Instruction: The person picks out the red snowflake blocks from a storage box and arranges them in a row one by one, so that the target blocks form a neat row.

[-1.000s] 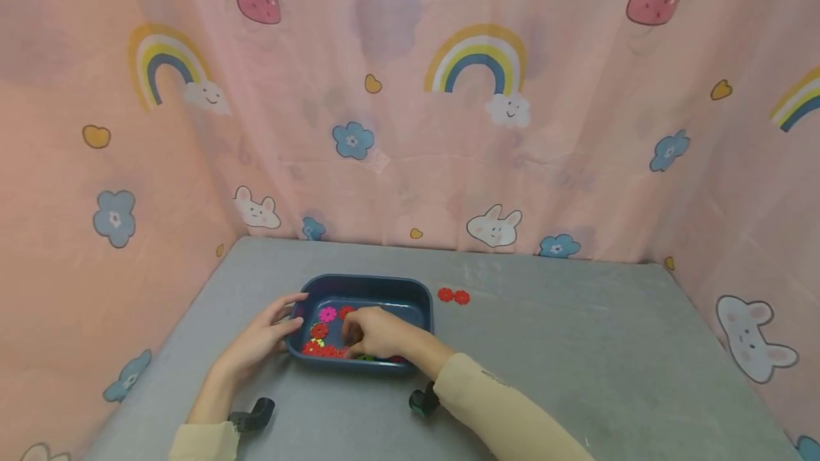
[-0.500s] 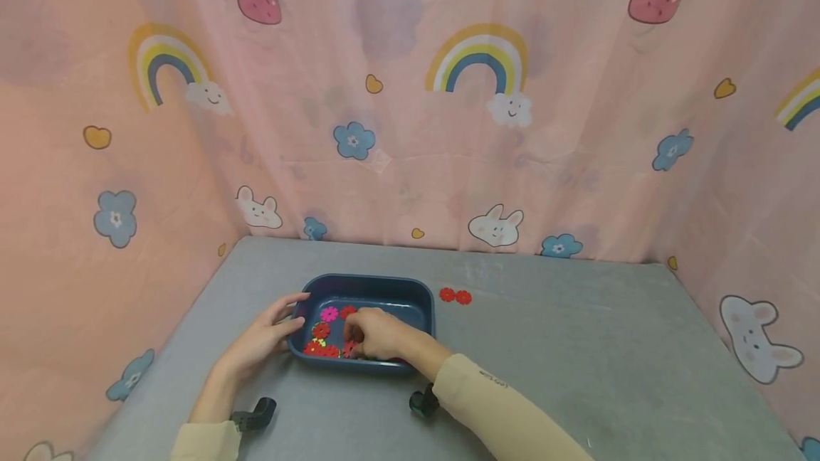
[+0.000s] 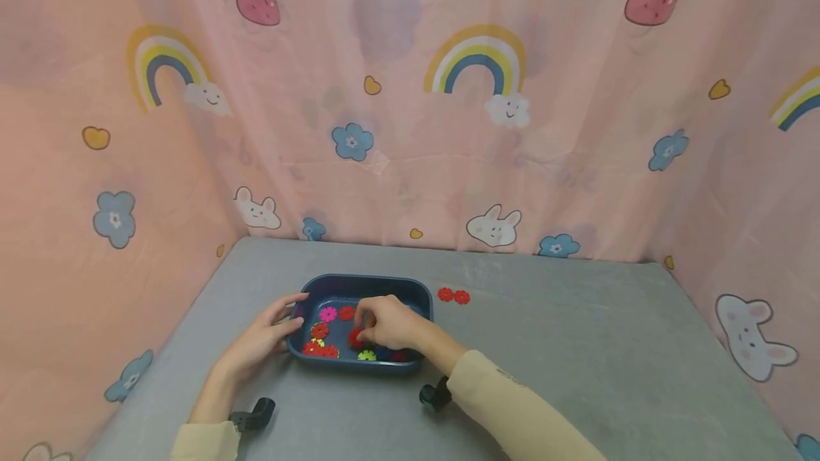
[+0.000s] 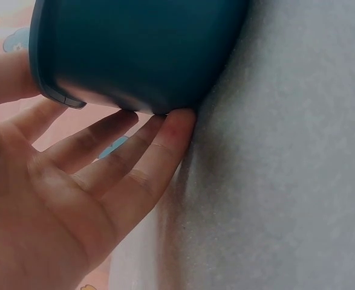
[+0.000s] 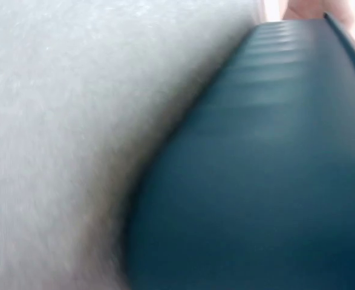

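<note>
- My left hand [image 3: 259, 338] lies open, straight fingers [image 4: 135, 157] against the bin's [image 3: 410, 289] left wall.
- My right hand [image 3: 387, 322], inside the bin, pinches a red flower [image 3: 354, 338].
- The bin sits on the worktop [image 3: 576, 347].

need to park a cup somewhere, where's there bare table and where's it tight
Bare grey table runs right of the two red flower pieces to the curtain; also behind the blue bin. Crowded: the bin, with the left hand on its side and the right hand inside pinching a red flower piece.

Cream long sleeves [image 3: 512, 411]; black wrist-worn cameras [image 3: 434, 395].
</note>
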`<action>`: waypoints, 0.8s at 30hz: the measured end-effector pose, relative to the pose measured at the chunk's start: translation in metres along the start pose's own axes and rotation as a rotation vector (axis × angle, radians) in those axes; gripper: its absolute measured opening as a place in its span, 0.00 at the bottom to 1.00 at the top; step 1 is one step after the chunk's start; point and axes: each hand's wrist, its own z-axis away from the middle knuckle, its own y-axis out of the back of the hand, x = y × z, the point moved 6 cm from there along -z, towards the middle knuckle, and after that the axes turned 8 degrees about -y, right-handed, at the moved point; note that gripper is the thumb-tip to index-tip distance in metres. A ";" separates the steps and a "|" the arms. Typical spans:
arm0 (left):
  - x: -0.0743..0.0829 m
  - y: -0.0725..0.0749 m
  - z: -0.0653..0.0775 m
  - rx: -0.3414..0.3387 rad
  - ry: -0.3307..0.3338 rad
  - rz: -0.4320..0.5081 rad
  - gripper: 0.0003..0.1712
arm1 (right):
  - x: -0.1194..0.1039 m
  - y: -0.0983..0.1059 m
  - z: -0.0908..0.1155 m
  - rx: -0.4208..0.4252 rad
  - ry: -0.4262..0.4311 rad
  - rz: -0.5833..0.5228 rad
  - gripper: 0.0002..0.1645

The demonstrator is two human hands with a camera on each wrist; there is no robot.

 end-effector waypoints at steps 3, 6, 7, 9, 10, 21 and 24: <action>0.000 0.000 0.000 -0.001 -0.003 0.007 0.31 | 0.000 0.008 0.004 0.018 0.005 -0.020 0.09; 0.000 0.000 0.000 -0.001 -0.005 0.008 0.31 | -0.001 0.016 0.009 0.037 0.012 -0.038 0.08; -0.001 0.000 0.000 -0.002 -0.005 0.009 0.31 | -0.002 0.019 0.011 0.044 0.018 -0.044 0.08; -0.001 0.000 0.000 -0.001 -0.004 0.007 0.31 | -0.002 0.024 0.015 0.057 0.025 -0.058 0.08; -0.001 0.001 0.000 -0.001 -0.004 0.005 0.31 | -0.002 0.027 0.017 0.064 0.030 -0.066 0.08; -0.002 0.002 0.000 0.003 0.001 -0.004 0.31 | 0.000 0.059 0.043 0.118 0.067 -0.140 0.07; -0.002 0.001 -0.001 -0.004 -0.005 0.001 0.31 | 0.007 0.069 0.050 0.142 0.051 -0.155 0.07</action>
